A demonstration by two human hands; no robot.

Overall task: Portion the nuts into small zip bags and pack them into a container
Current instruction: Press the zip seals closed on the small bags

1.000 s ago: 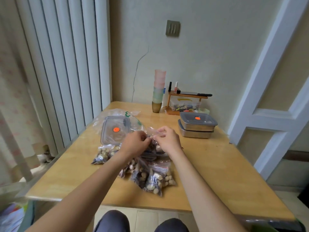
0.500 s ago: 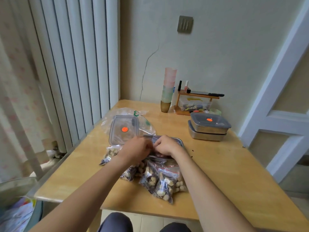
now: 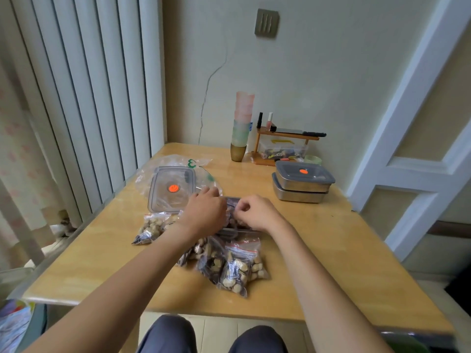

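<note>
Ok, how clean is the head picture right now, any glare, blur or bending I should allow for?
Head view: wide-angle bending bows the white door frame; soft, even light, faint shadows; sheen on the clear zip bags of nuts and wooden table near the stacked cups; both hands fairly sharp.

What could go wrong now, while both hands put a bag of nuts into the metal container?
The left hand and right hand hide the open metal container, so the bag may catch on its rim. The filled bags lie near the table's front edge; a forearm could perhaps push one off.
</note>
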